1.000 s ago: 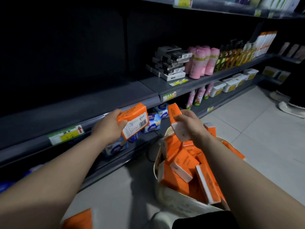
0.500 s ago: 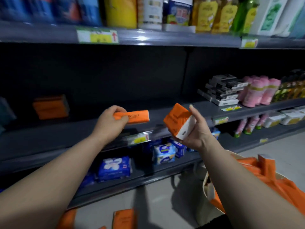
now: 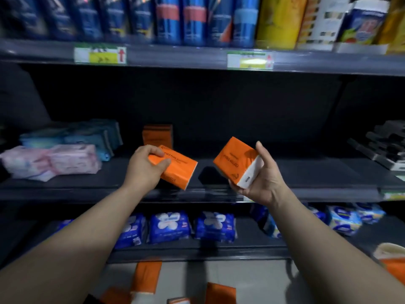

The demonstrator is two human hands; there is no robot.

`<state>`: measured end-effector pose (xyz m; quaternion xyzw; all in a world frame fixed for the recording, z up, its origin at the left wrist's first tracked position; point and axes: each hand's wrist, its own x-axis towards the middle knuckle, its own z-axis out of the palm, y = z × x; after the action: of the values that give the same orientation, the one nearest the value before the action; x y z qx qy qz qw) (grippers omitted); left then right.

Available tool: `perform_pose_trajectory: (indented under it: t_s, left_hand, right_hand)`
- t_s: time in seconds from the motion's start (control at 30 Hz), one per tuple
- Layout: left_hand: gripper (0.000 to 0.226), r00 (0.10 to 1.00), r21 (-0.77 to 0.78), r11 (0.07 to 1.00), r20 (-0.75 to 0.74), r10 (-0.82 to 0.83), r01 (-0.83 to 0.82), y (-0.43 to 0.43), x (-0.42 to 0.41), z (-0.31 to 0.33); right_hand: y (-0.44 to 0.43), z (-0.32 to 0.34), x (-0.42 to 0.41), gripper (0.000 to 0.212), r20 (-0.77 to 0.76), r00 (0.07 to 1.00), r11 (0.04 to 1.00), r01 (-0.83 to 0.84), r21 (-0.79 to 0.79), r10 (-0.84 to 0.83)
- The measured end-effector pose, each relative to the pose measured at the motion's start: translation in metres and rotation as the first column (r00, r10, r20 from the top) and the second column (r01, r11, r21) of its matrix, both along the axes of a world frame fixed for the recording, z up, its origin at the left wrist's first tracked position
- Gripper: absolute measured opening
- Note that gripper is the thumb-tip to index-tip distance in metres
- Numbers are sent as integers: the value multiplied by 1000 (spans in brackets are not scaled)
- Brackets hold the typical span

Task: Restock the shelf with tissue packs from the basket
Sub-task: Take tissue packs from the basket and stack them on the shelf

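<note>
- Head view onto a dark shop shelf [image 3: 306, 172], the middle board of three, seen from in front and above.
- Top board: crowded with tall blue cans [image 3: 192, 18] and yellow packages [image 3: 278, 20]; price tags [image 3: 100, 55] on its front lip.
- Bottom board: a row of blue wrapped packs [image 3: 168, 227].
- On the middle board at left: pink soft packs [image 3: 65, 161] in front, teal packs [image 3: 92, 134] behind; at far right, stacked black boxes [image 3: 388, 145].
- Left hand [image 3: 142, 170]: curled round the near end of an orange tissue pack [image 3: 178, 170], fingers over the top edge, thumb pressed on the printed face; pack tilted, over the front part of the middle board. Cannot tell whether touching the board.
- Right hand [image 3: 263, 181]: palm up, cradling a second orange pack [image 3: 236, 161], thumb raised along its far side, fingers hooked under the near edge; white end face turned toward the camera, pack held in the air above the board's front lip.
- Well apart from each other, the two held packs, with bare board between.
- At the back of the middle board, just behind the left hand: one orange pack standing upright [image 3: 157, 134].
- On the floor below: loose orange packs [image 3: 146, 275].
- At the lower right edge: only a pale rim of the basket [image 3: 388, 249] with orange inside.
</note>
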<state>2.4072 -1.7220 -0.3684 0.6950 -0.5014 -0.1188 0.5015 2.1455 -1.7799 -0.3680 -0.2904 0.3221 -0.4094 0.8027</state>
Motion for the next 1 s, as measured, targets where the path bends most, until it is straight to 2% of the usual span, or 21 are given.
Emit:
perform_pose_trajectory:
  t_s: [0.07, 0.13, 0.17, 0.23, 0.3, 0.37, 0.47, 0.57, 0.63, 0.73, 0.83, 0.93, 1.0]
  left_hand:
    - [26, 999, 8, 999, -12, 36, -36, 5, 14, -2]
    - [46, 997, 19, 998, -41, 61, -61, 8, 27, -6]
    - [57, 995, 38, 997, -71, 76, -73, 9, 33, -8]
    - [71, 984, 70, 994, -148, 99, -89, 8, 44, -13]
    - [71, 965, 85, 990, -230, 127, -110, 6, 51, -19]
    - [66, 937, 92, 987, -312, 156, -133, 1, 58, -23]
    - [60, 868, 90, 989, -476, 145, -116, -16, 72, -25]
    - [54, 790, 28, 997, -608, 78, -78, -37, 89, -27]
    - [49, 784, 8, 999, -620, 32, -35, -52, 100, -30]
    - [40, 824, 32, 999, -567, 14, 6, -78, 114, -37]
    - [40, 864, 96, 995, -502, 34, 17, -105, 124, -45]
    - [53, 910, 129, 991, -412, 33, 23, -130, 130, -48]
    - [58, 942, 169, 985, -334, 33, 25, -144, 134, -49]
  right_hand:
    - [-1, -5, 15, 83, 10, 999, 999, -35, -9, 36]
    - [-3, -9, 31, 90, -11, 999, 999, -40, -23, 40]
    - [-4, -11, 38, 87, -35, 999, 999, -28, -30, 27]
    - [-7, -14, 53, 61, -105, 994, 999, 21, -36, -24]
    - [-13, -18, 64, 36, -176, 982, 997, 54, -51, -62]
    - [-21, -19, 73, 29, -263, 960, 993, 75, -86, -95]
    - [-39, -14, 86, 31, -378, 906, 977, 138, -160, -190]
    - [-61, -10, 96, 46, -489, 821, 946, 178, -269, -294]
    - [-74, -8, 103, 40, -549, 758, 916, 160, -367, -353]
    - [-96, -6, 114, 20, -617, 654, 860, 104, -500, -438]
    - [-119, -6, 123, 30, -630, 618, 841, 95, -533, -470]
    - [-137, -6, 130, 42, -626, 593, 815, 92, -572, -506]
    - [-149, -8, 133, 41, -609, 595, 797, 91, -598, -525]
